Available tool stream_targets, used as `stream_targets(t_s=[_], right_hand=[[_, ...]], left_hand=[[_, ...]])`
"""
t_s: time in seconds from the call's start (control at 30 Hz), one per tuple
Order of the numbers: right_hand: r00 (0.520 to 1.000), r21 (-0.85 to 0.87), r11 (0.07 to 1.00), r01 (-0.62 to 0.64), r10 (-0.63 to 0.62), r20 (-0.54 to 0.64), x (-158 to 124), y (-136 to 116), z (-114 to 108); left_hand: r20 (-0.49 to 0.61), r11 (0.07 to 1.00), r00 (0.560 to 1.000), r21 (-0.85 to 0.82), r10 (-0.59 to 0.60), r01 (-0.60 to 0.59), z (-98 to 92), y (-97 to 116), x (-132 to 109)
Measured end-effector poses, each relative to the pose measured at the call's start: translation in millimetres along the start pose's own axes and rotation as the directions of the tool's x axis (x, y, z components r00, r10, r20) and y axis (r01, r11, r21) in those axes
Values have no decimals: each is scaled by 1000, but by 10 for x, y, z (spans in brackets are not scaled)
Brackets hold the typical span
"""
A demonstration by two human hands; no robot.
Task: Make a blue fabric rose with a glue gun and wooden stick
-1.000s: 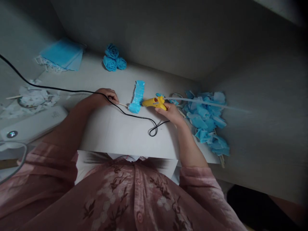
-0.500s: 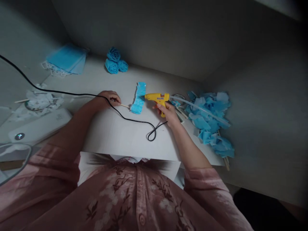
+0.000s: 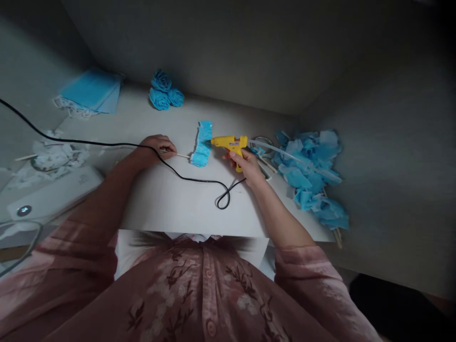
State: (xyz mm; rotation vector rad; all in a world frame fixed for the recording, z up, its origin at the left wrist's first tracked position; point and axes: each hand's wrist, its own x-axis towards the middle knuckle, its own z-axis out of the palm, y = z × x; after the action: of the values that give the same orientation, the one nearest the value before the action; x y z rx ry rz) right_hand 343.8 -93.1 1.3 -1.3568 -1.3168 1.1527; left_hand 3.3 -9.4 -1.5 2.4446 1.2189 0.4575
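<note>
Grasping one yellow glue gun (image 3: 230, 142) in the right hand (image 3: 246, 166) and pinching one thin wooden stick (image 3: 183, 156) in the left hand (image 3: 158, 148), with one crinkled blue strip (image 3: 202, 148) on the table (image 3: 171, 204) between both grips.
Reaching with the stick's far end to the strip's near end; aiming the nozzle at the strip's right edge, unable to tell whether touching. Lettering on the gun's side, too small to read. Behind the gun, one translucent glue stick (image 3: 278, 150), trailing right over uncounted blue scraps (image 3: 304, 161). Beyond the left grip, three blue rosettes (image 3: 164, 95); farther left, one stack of blue masks (image 3: 90, 91). Left of the left grip, white scraps (image 3: 55, 156) and one white device (image 3: 59, 194) with a lit round display. In the way, across the left wrist, one black cord (image 3: 192, 179), looped once short of the right grip.
</note>
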Motion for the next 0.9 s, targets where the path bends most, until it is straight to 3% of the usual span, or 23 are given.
stream_targets(t_s=[0.2, 0.5, 0.9], right_hand=[[1000, 55, 998, 6, -7, 1, 2, -10, 11], [1000, 20, 1000, -6, 6, -20, -40, -100, 43], [999, -166, 986, 12, -4, 50, -81, -88, 57]], left_hand=[[-16, 997, 999, 63, 49, -48, 74, -105, 28], [65, 998, 996, -24, 53, -52, 18, -221, 46], [25, 985, 999, -173, 30, -25, -20, -190, -35]])
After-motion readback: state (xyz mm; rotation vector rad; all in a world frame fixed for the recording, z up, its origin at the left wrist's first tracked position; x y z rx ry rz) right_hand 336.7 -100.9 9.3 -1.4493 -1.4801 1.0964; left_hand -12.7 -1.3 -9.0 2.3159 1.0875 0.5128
